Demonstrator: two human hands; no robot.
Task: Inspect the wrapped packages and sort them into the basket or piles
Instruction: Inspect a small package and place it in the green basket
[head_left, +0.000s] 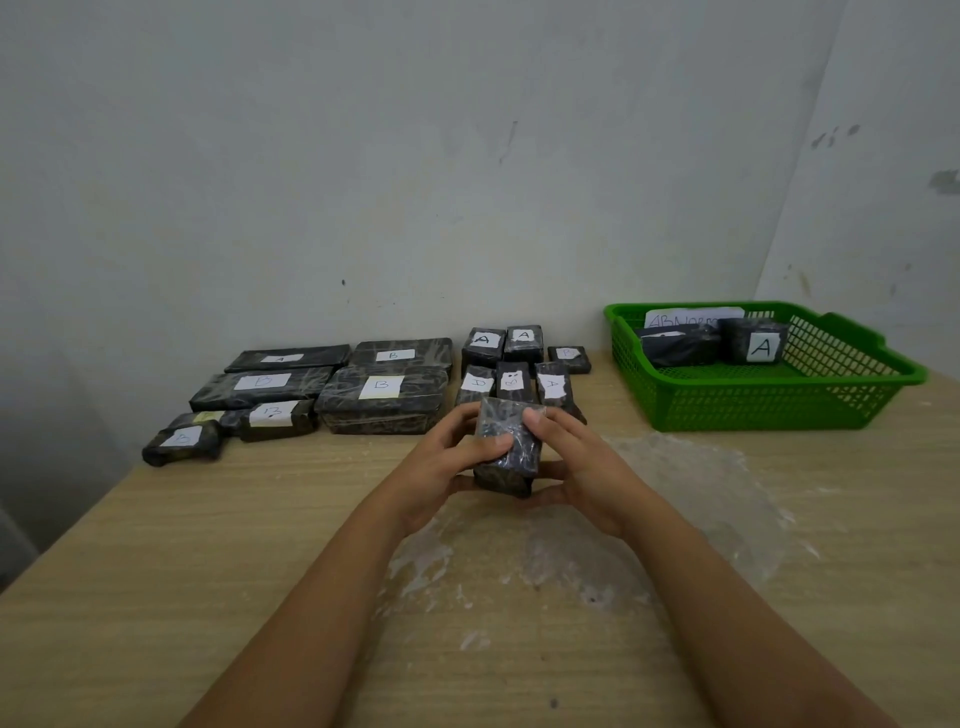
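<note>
Light wood-grain surface (156, 597), w/ clear crinkled plastic film (675, 493) lying flat near center-right. Behind it a pale wall (363, 156), scuffed & marked; corner visible at right.

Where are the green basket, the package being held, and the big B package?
green basket (769, 410), head view, front wall.
held package (511, 457), head view, front face.
big B package (382, 402), head view, top.

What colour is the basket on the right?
Green, a slotted plastic basket; the head view shows it best.
</note>
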